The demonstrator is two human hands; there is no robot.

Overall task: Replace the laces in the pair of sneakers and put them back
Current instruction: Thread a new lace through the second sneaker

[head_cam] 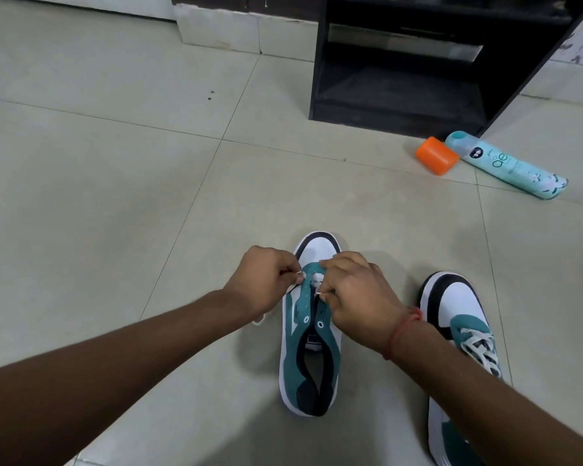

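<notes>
The shoe [312,334] you are lacing sits flat on the floor [148,196] straight ahead of you, toe pointing away, so both rows of eyelets face up and you can feed them from above. Your left hand [266,280] pinches one white lace [313,284] end at the left edge of the eyelet flaps, and your right hand [350,290] pinches the other end on the right side. Holding both ends near the lowest eyelets lets you pull the first crossing even. Only that bottom crossing looks threaded; the upper eyelets are bare, so the lacing seems to have only begun.

The shoe has a teal suede-looking upper, a smooth white toe with a dark band, a thick white sole and metal-ringed eyelets. The lace is flat and soft, so it will flop unless kept taut.

The second shoe [458,331] stands just to the right, already laced in white, likely parked there to stay out of the way.

Further off lie an orange cap [436,157] and a pale teal spray can [509,166] on its side, beside a dark open shelf unit [418,62].
</notes>
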